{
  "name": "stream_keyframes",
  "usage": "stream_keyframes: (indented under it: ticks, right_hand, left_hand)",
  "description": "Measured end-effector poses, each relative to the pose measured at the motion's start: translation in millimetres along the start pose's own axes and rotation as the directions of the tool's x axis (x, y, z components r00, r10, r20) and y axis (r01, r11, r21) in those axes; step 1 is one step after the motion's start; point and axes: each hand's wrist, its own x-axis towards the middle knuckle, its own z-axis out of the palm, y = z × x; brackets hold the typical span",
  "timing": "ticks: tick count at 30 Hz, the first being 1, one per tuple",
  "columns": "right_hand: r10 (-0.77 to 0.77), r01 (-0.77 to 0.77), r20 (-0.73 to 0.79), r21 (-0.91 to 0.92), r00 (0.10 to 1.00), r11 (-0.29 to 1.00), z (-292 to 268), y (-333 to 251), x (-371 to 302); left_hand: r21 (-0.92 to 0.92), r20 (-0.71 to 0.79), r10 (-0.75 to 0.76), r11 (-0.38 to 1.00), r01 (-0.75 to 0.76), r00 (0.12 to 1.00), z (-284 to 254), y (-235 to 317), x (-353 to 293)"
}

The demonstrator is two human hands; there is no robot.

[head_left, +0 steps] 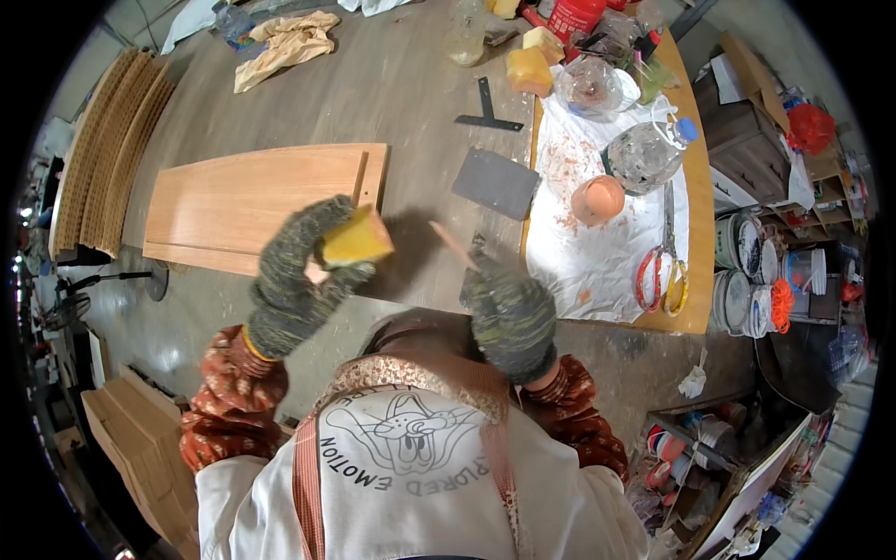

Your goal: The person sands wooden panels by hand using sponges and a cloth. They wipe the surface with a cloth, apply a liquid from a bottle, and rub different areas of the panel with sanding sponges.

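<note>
while the left hand (297,273) is clamping its fingers on a yellow sponge (358,238) at mid-frame, blur is hiding the finger state of the right hand (512,322). a light squeeze is probably keeping the sponge's face flat.

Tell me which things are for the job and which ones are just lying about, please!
Probably for the job:
yellow sponge, in the left hand
thin blurred tool, in the right hand
wooden panel
pinkish-orange cup, perhaps

Probably just lying about:
crumpled tan sheet
black T-shaped tool
blue-capped bottle
</note>
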Motion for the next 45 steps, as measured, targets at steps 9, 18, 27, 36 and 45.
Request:
stream_keyframes:
  ticks: [9, 18, 27, 36, 45]
  right_hand:
    - [-0.112, 0.114, -0.039, 0.038, 0.993, 0.993, -56, 22, 8]
    - [-0.537, -0.039, -0.199, -0.955, 0.820, 0.293, -205, 138, 112]
    - [0.238, -0.321, -0.220, -0.536, 0.946, 0.781, -157, 192, 159]
    - [-0.050, -0.193, -0.471, -0.453, 0.881, 0.870, -254, 160, 175]
    - [0.128, -0.318, -0.373, -0.507, 0.919, 0.801, -235, 308, 185]
  left_hand:
    - [-0.092, -0.263, -0.078, 0.994, 0.056, 0.962, 37, -15, 11]
    - [-0.190, -0.422, -0.237, 0.967, 0.170, 0.875, 52, -3, -15]
    - [-0.197, -0.481, -0.259, 0.963, 0.185, 0.838, 68, 10, -20]
    - [-0.235, -0.524, -0.332, 0.942, 0.241, 0.785, 69, 7, -24]
    - [-0.144, -0.491, -0.263, 0.965, 0.220, 0.830, 74, 11, -4]
